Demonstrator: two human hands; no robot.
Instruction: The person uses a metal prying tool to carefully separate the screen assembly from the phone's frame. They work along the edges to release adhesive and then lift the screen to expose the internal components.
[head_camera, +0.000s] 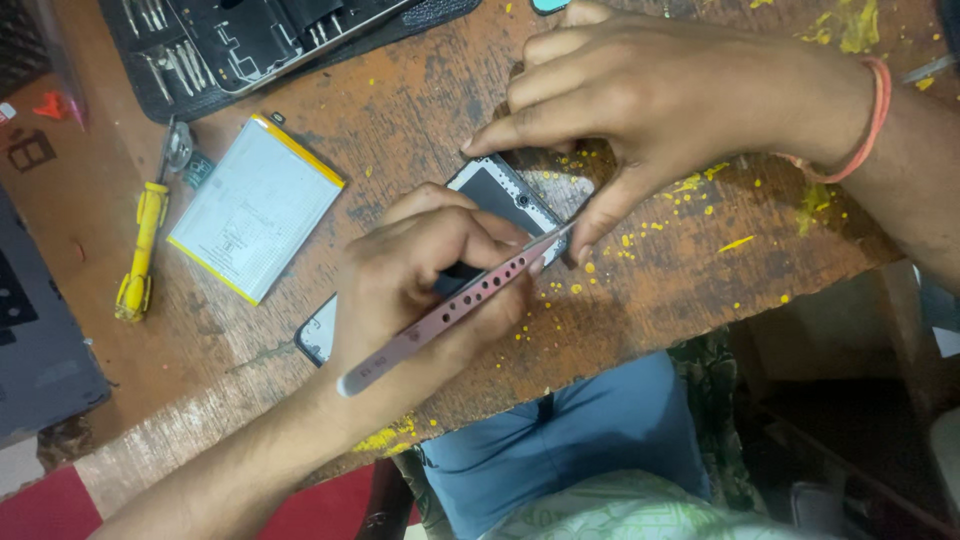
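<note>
A worn wooden worktop flecked with yellow paint carries everything. At far left lies a yellow screwdriver, then a flat white battery with yellow edges. Near the middle, the left hand is closed around pink perforated tweezers, their tip at the open phone lying on the worktop. The right hand presses curled fingers onto the phone's top end.
</note>
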